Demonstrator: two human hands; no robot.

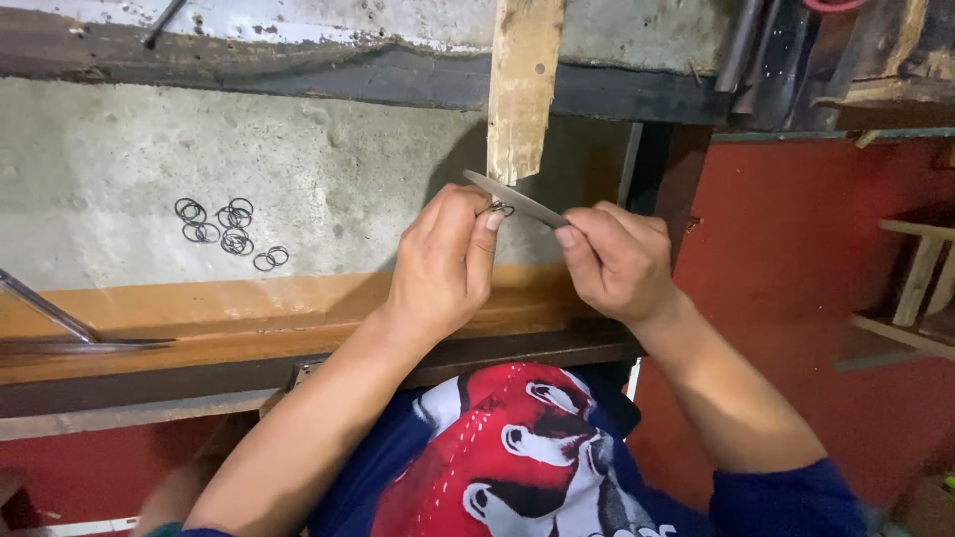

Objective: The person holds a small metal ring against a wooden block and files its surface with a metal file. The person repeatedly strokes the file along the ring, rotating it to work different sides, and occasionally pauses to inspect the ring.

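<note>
Steel file (512, 198), thin & flat, pinched in right hand (614, 261), tip angled up-left under wooden post (521, 89). Left hand (443, 264) pinches small dark wire ring (500, 209) w/ thumb & fingers, ring touching file's underside. Both hands closed on their items, held above bench (99, 179). More wire rings (229, 231) lie in loose cluster on concrete bench top, well left of hands.

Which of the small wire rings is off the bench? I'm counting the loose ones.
The ring pinched in the left hand, against the flat metal file held by the right hand. The other rings lie clustered on the grey bench.
</note>
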